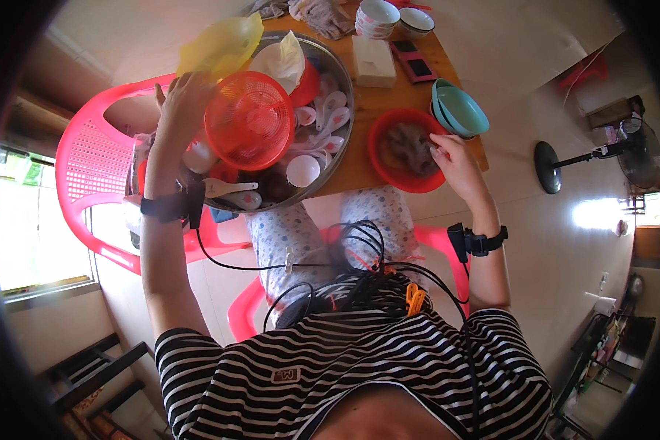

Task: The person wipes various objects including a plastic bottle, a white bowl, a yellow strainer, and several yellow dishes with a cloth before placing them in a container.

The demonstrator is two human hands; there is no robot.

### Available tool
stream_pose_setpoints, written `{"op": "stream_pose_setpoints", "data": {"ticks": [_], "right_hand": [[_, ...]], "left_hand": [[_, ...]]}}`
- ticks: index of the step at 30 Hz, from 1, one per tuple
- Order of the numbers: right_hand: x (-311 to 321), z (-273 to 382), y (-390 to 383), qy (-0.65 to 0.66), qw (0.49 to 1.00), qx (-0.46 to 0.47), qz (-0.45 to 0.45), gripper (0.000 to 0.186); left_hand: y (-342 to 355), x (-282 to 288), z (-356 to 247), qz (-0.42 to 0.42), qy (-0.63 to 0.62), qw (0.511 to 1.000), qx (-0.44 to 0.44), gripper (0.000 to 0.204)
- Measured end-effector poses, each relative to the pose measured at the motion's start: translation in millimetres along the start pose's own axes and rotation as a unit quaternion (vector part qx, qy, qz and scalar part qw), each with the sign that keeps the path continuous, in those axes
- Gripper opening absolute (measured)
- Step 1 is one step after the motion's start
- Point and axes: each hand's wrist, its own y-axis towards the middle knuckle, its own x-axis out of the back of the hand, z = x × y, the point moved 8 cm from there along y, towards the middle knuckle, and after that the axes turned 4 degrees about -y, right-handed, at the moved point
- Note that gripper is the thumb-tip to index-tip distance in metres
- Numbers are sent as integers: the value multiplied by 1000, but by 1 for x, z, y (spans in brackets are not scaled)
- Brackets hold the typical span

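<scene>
My left hand [187, 99] is closed at the lower edge of a translucent yellow plastic basin [224, 45], which tilts over the far left of a big round metal tray [342, 158]. Its thumb is hidden. Just right of that hand, a red plastic colander [248, 121] rests on the dishes in the tray. On the right, my right hand [455, 161] reaches over the rim of a red basin [378, 163], its fingertips pinched at a wet greyish cloth [411, 147]. White spoons [333, 117] and a small white cup [303, 171] lie in the tray.
A wooden table [359, 110] bears stacked bowls [378, 16], a white box [374, 62], a dark pink-edged device [415, 61] and teal bowls [462, 108]. A pink plastic chair [95, 158] stands left. Black cables [367, 246] cross my lap. A fan [601, 152] stands right.
</scene>
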Motion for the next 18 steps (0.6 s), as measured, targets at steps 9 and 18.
{"op": "stream_pose_setpoints", "data": {"ticks": [9, 18], "right_hand": [[-43, 11, -1, -224, 960, 168, 20, 50], [-41, 11, -3, -162, 978, 97, 93, 37]], "left_hand": [[9, 8, -2, 46, -2, 999, 24, 29], [0, 40, -20, 16, -10, 997, 69, 38]]}}
